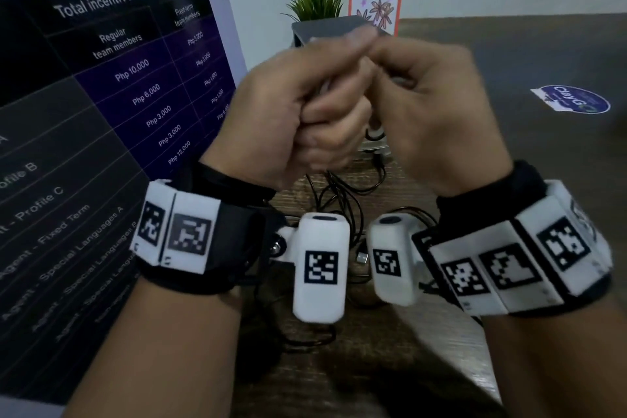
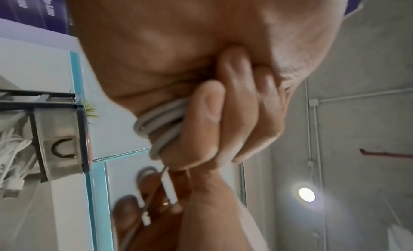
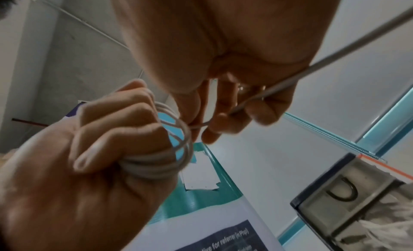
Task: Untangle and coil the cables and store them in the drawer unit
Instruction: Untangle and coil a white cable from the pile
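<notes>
Left hand [image 1: 298, 112]: fist curled tight round a coil of white cable [image 2: 161, 124], several loops bunched in the palm, held up in front of the drawer unit [image 1: 325, 29] (its upper drawer, seen from the wrist views, has white cables in it). Right hand [image 1: 427, 105]: fingers bent, pinching the loose run of the same cable [image 3: 279, 81] just beside the left fist, the two hands touching. Black cables [image 1: 342, 200]: lying tangled on the wooden table [image 1: 373, 349] below both wrists, a poster [image 1: 101, 112] to the left.
</notes>
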`<state>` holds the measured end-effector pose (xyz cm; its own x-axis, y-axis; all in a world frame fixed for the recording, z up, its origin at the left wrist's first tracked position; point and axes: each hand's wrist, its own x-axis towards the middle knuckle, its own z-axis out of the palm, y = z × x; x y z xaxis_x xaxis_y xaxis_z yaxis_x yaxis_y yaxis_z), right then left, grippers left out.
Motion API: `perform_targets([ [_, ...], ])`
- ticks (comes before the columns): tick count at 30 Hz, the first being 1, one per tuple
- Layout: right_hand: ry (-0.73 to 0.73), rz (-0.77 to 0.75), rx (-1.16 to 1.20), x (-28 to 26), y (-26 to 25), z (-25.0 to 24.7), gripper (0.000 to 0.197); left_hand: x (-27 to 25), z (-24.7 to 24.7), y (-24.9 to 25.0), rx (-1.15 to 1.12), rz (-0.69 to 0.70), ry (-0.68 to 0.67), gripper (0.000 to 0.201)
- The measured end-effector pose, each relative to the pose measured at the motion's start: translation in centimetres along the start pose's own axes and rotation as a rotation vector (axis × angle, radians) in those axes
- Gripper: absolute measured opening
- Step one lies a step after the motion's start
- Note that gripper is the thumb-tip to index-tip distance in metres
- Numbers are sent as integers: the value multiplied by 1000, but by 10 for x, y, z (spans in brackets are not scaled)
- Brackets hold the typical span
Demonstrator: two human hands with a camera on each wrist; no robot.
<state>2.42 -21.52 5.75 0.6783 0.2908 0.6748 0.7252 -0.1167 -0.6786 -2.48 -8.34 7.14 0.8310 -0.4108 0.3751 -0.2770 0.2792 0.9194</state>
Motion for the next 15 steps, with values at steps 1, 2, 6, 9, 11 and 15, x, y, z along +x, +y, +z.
perform_targets([
  [1,-43,42,16,-1,2,3,18,0,-1,2,-47,35,-6,54],
  [2,-78,79,18,-1,5,6,20,1,-3,5,-93,74,-5,53],
  [6,-256,167,-90,-3,3,8,28,0,-10,13,-280,254,81,41],
  [9,-409,178,-213,-7,-4,4,24,-1,-16,13,-145,320,311,40],
  [11,-500,165,-292,-9,-8,1,23,-2,-21,9,176,326,495,41],
  [15,-515,160,-338,-7,-13,-8,21,-2,-33,-3,906,102,630,42],
])
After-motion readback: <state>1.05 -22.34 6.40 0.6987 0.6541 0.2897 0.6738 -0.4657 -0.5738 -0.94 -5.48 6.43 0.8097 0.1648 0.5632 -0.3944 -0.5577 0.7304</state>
